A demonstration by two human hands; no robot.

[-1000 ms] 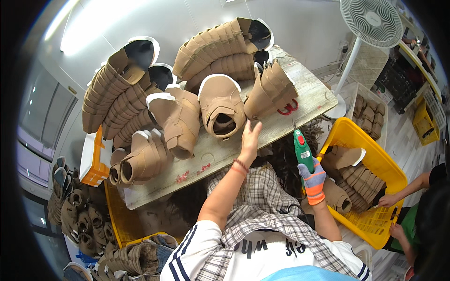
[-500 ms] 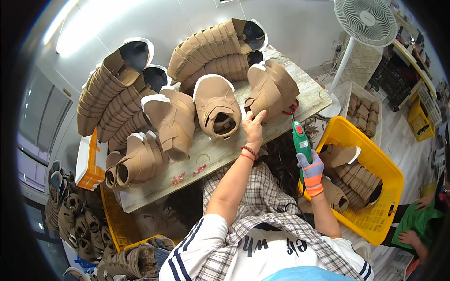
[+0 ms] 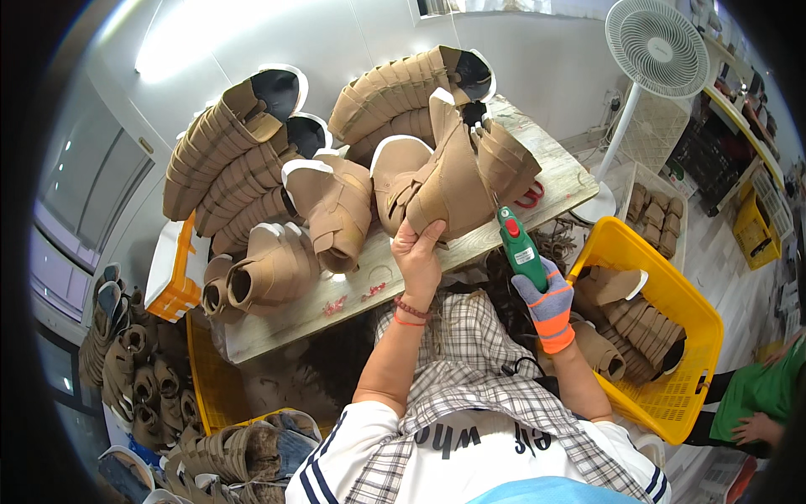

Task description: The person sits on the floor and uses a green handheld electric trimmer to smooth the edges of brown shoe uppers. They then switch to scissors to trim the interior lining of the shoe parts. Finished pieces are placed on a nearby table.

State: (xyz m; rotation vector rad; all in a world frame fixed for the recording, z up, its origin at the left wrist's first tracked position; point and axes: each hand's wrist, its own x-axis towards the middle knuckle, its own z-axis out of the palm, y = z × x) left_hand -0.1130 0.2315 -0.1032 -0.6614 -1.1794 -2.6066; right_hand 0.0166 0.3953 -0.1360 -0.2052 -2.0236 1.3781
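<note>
A tan shoe upper [image 3: 456, 181] with a pale lining edge is lifted off the board, pinched between the thumb and fingers of my left hand [image 3: 417, 256]. My right hand [image 3: 546, 294], in a grey and orange glove, is closed round a green handheld power tool [image 3: 517, 239] with a red button. Its thin tip is close to the right edge of the held upper; whether they touch I cannot tell. Behind this upper stands a nested stack of tan uppers [image 3: 510, 164]. Another upper [image 3: 395, 172] sits just left, partly covered by the held one.
Red-handled scissors [image 3: 531, 195] lie on the worn board [image 3: 562, 172]. Nested uppers [image 3: 227, 143] line its left and far sides. A yellow crate [image 3: 701, 336] of uppers stands at the right, near a white fan [image 3: 659, 49]. Another person in green [image 3: 760, 391] is at the right edge.
My left hand has moved left with one upper, drawn away from the stack at the right. The power tool in my right hand has shifted up and left toward that upper's edge.
</note>
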